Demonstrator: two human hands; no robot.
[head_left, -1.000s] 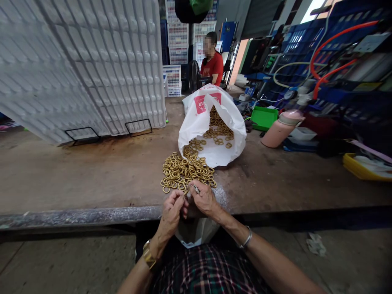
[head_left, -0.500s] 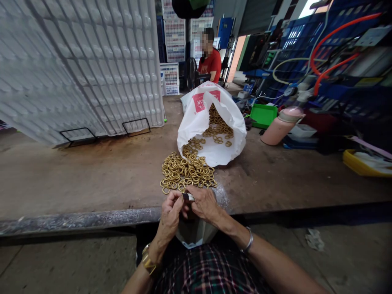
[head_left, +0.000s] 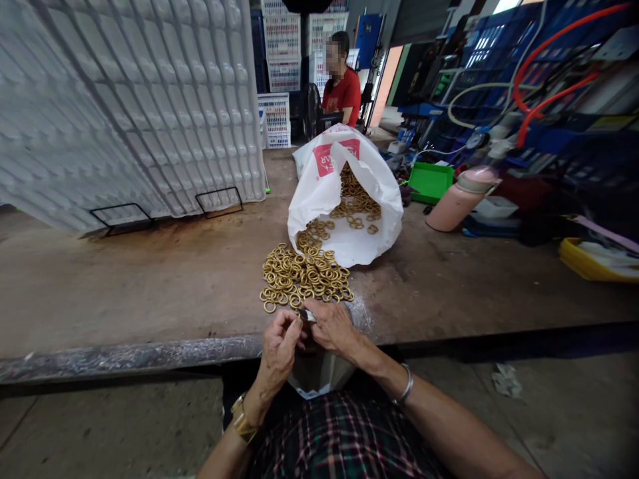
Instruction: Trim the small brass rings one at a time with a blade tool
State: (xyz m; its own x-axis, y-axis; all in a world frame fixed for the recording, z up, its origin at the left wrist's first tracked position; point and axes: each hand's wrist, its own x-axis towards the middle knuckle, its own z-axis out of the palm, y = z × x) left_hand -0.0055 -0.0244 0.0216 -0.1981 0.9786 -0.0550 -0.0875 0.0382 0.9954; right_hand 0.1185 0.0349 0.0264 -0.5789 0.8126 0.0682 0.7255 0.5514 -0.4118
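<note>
Just above the table's front edge, my two hands meet. My left hand (head_left: pixel 277 347) is closed in a pinch of thumb and fingers; a bit of gold colour, seemingly a ring, shows at its fingertips. Gripped in my right hand (head_left: pixel 334 327) is a small tool (head_left: pixel 308 316) with a dark end and a pale, shiny part; its kind is unclear. The dark end touches or nearly touches the left fingertips. Right beyond them lies a heap of brass-coloured rings (head_left: pixel 304 276). More rings spill from a white plastic bag (head_left: pixel 369 249) lying open behind the heap.
Below my hands, a pale container (head_left: pixel 319 376) sits at my lap. White ribbed trays (head_left: pixel 190 100) stand on the left in black wire holders (head_left: pixel 219 199). On the right are a pink bottle (head_left: pixel 456 203), a green tray (head_left: pixel 430 183) and a yellow tray (head_left: pixel 589 263). A person in red (head_left: pixel 344 93) sits beyond.
The view has shifted slightly, tilting down a little. My left thumb and the dark end of the tool have moved slightly against each other; both hands keep their grip.
</note>
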